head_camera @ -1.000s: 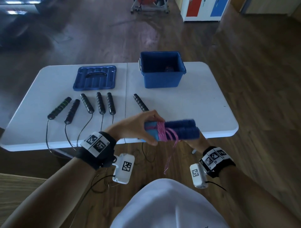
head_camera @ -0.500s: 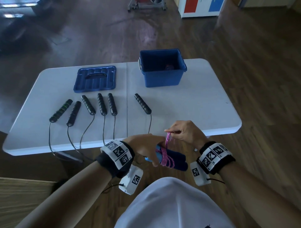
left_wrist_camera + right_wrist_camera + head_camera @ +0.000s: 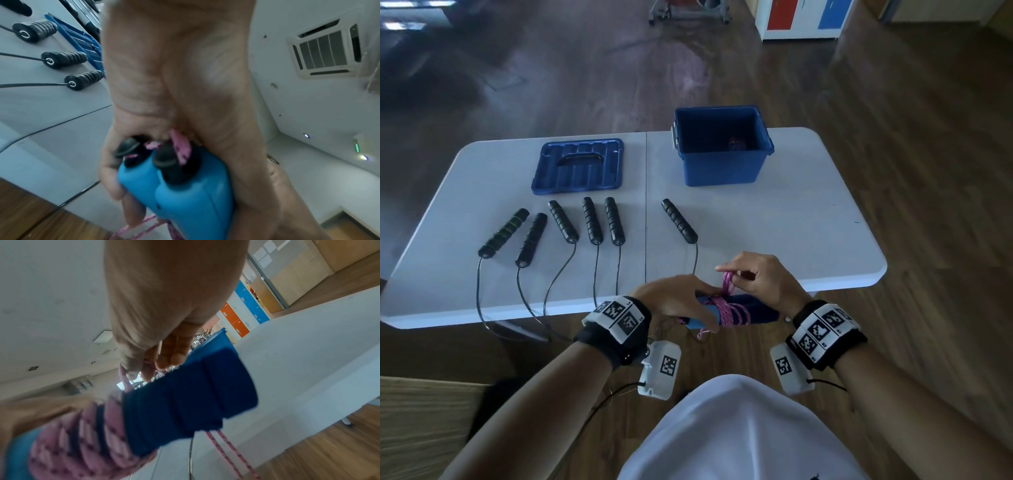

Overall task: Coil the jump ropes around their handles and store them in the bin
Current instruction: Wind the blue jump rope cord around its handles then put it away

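My left hand grips a pair of blue jump rope handles side by side, just in front of the table's near edge. Pink rope is coiled round their middle. My right hand pinches the free pink rope above the handles and holds it taut. In the left wrist view the light blue handle ends sit in my left hand's curled fingers. The right wrist view shows the dark blue foam grips and pink coils. The open blue bin stands at the table's far middle.
Several black jump rope handles lie in a row on the white table, their black cords hanging over the near edge. The bin's blue lid lies at the far left. Something dark lies inside the bin.
The handles came down and toward me, from above the table edge to below it. My right hand moved from under them to above, pulling the pink rope up as more turns went on.
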